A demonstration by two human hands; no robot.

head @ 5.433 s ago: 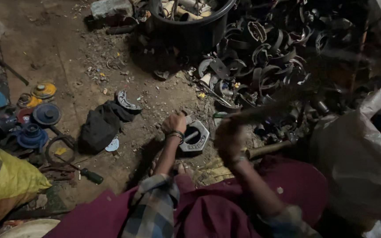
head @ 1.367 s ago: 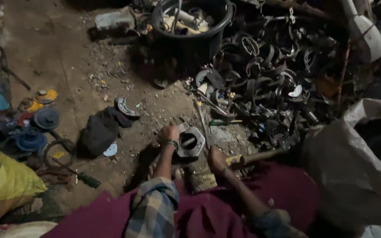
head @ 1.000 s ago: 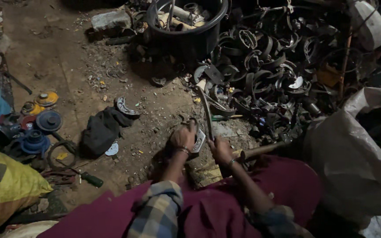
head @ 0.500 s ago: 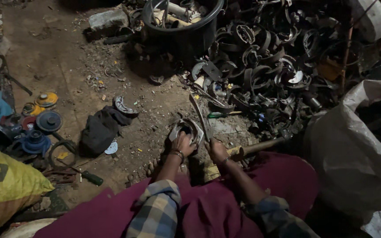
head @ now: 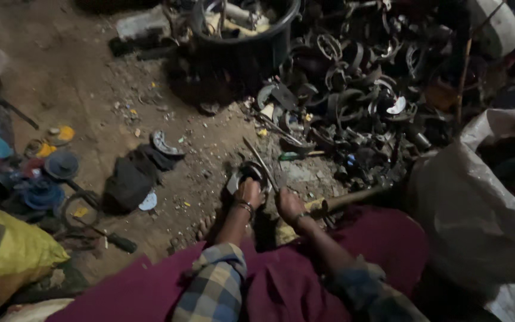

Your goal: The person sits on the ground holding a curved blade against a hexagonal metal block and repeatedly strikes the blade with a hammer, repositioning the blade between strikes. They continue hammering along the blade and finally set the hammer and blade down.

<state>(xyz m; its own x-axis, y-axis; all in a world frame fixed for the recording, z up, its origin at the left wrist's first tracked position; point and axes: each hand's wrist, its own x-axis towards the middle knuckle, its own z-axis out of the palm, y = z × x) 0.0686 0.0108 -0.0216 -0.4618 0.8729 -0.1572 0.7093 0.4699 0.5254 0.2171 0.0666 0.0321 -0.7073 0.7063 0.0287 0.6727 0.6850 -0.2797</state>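
Observation:
My left hand [head: 249,192] grips a grey metal ring-shaped part [head: 244,174] that rests on the dirt floor just beyond my knees. My right hand [head: 289,204] is closed around the lower end of a thin metal rod [head: 260,161] that slants up and left, its tip reaching past the ring part. A wooden handle [head: 353,197] lies on the ground just right of my right hand. Both forearms come out of checked sleeves, over a maroon cloth on my lap.
A big heap of dark metal rings and scrap [head: 353,101] fills the upper right. A black tub [head: 242,30] of parts stands at the top. A dark cloth [head: 129,179] lies left, blue discs [head: 46,179] further left, a yellow sack [head: 4,256] at lower left, a pale sack [head: 478,203] on the right.
My right hand has come down from the air onto the thin rod. My left hand has moved over the ring part, tipped it up from flat and kept hold of it.

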